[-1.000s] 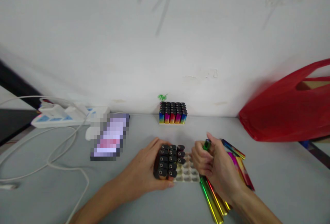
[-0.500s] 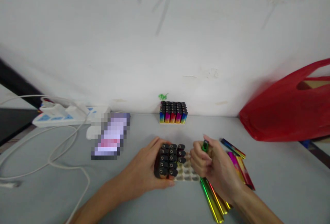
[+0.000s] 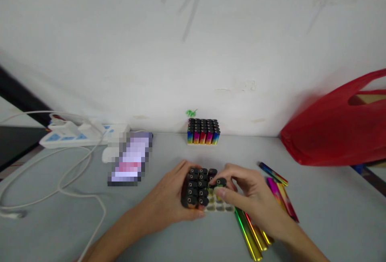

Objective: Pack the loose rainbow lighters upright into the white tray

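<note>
Head view, right hand (image 3: 250, 195) apparently pinching lighter (image 3: 220, 182), grip blurred

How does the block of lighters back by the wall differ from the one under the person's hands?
The block by the wall looks full, every row topped with black caps; the tray under the hands is only partly filled, with bare pale slots at its right. The wall block stands alone and untouched, while the left hand steadies the near tray and the right hand holds one lighter at it. Both hold upright, black-capped lighters.

Both forearms bare — no sleeves, rings or watch visible.
</note>
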